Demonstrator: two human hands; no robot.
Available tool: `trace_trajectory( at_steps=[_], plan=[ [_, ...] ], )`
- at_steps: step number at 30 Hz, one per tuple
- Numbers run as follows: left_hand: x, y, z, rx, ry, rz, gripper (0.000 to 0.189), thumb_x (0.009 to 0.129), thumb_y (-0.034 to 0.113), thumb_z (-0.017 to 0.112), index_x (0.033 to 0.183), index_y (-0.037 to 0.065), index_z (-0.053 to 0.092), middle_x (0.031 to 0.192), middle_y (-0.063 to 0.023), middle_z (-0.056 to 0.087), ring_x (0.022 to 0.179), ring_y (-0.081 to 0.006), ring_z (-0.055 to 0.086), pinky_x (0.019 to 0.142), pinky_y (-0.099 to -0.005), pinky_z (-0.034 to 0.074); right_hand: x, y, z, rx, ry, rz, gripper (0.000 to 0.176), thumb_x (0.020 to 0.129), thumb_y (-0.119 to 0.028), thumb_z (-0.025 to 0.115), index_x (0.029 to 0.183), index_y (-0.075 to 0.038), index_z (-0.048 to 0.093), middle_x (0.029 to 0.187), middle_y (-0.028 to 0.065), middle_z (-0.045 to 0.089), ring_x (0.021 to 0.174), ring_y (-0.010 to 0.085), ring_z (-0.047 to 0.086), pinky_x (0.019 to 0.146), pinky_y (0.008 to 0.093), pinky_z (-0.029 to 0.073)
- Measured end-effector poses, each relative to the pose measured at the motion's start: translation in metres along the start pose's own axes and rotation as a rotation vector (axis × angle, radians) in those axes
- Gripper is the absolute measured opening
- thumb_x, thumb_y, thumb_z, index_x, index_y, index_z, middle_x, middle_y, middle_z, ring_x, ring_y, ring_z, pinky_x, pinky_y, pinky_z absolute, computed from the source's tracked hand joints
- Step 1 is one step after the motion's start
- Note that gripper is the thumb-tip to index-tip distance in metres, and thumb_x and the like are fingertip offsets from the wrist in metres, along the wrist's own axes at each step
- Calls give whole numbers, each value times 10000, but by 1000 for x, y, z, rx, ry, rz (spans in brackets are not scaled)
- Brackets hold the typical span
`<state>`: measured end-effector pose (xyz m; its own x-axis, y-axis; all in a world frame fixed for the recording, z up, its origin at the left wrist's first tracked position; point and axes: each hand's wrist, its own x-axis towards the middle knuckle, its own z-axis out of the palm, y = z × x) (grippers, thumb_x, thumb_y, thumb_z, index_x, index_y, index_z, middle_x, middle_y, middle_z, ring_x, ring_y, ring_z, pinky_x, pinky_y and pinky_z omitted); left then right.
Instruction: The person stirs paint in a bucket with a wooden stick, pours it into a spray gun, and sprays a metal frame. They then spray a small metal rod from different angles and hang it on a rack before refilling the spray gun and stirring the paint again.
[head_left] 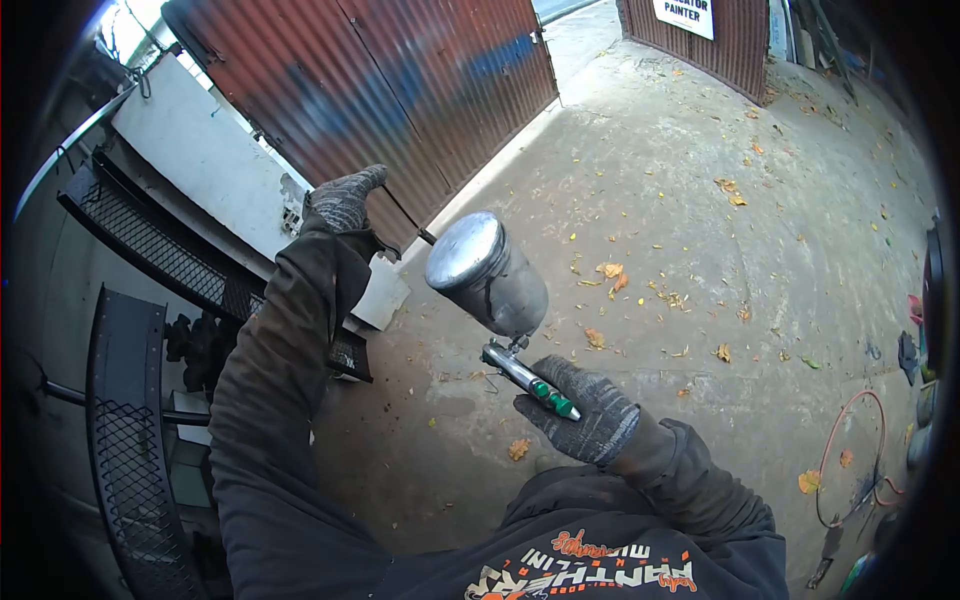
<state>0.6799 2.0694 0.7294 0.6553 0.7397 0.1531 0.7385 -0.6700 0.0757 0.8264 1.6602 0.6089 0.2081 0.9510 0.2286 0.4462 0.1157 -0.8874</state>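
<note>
My right hand [590,410], in a grey knit glove, is closed around a spray gun [525,378] with a silver body and green knobs. A metal paint cup [505,290] sits on top of the gun, tilted, its shiny round lid [465,250] toward the upper left. My left hand [345,200], gloved the same way, is closed at the upper left, its grip partly hidden by the sleeve. From it runs a thin dark rod [405,212], its thicker end right at the lid's edge.
Black mesh-panelled metal parts [130,450] hang or stand at the left, beside a white panel [205,150]. A rusty corrugated gate [400,90] stands ahead. Dry leaves [612,272] lie scattered over the concrete floor [680,200]. A reddish hose [850,400] loops at the right.
</note>
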Motion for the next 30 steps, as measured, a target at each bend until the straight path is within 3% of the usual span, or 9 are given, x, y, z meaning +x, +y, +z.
trace_trajectory(
  at_steps=[3,6,12,17,19,21,22,26,30],
  plan=[
    [-9,16,-7,131,-15,3,845,641,183,879,1427,202,570,1374,-84,638,1267,-284,608,1122,-380,451,4,-2,-4,46,63,13,286,930,-226,709,1111,-34,597,887,225,681,813,415,681,704,455,538],
    [-4,0,14,-133,75,33,923,585,252,920,1435,203,561,1382,-77,633,1275,-279,602,1125,-377,446,9,-8,-13,125,127,-43,288,924,-199,719,1116,-25,594,900,240,680,813,416,687,690,452,538],
    [-16,33,0,266,-2,33,1012,506,321,944,1434,209,559,1402,-67,621,1303,-244,583,1146,-341,427,6,-30,-24,119,249,-192,314,919,-180,726,1137,-2,586,897,241,679,795,405,698,668,446,539],
    [-2,-8,25,163,267,400,569,738,145,860,1273,188,673,973,-29,716,735,-172,669,694,-314,562,9,-19,-16,80,249,-116,318,913,-182,747,1140,-11,603,914,184,682,821,337,699,711,407,542],
    [3,-4,25,-228,180,114,398,806,189,836,1183,182,708,926,8,702,666,-128,625,606,-282,522,11,-5,-13,62,211,5,316,912,-178,757,1144,-21,610,918,157,677,827,294,690,735,383,539],
    [-13,39,6,-846,29,-432,218,885,243,794,1086,186,732,882,47,686,620,-84,578,532,-250,463,11,10,-14,81,141,169,310,918,-183,753,1143,-26,608,901,159,666,813,274,670,743,375,531],
    [-14,37,9,-843,47,-362,167,929,318,757,1048,208,716,851,59,682,660,-71,598,537,-243,432,8,22,-15,79,156,130,287,937,-215,718,1132,-37,606,907,186,675,799,326,662,738,400,521],
    [-26,35,3,-937,11,-72,198,937,252,752,1070,112,711,836,32,685,730,-91,634,597,-268,482,0,47,-35,419,109,241,269,938,-202,745,1106,-25,631,919,55,664,835,127,609,731,321,504],
    [-27,14,0,-846,-55,255,185,921,148,746,1077,71,684,870,-4,687,797,-117,673,682,-269,523,3,28,-75,583,59,142,333,947,-154,728,1243,-30,640,954,16,682,847,81,604,774,274,522]
  ],
)
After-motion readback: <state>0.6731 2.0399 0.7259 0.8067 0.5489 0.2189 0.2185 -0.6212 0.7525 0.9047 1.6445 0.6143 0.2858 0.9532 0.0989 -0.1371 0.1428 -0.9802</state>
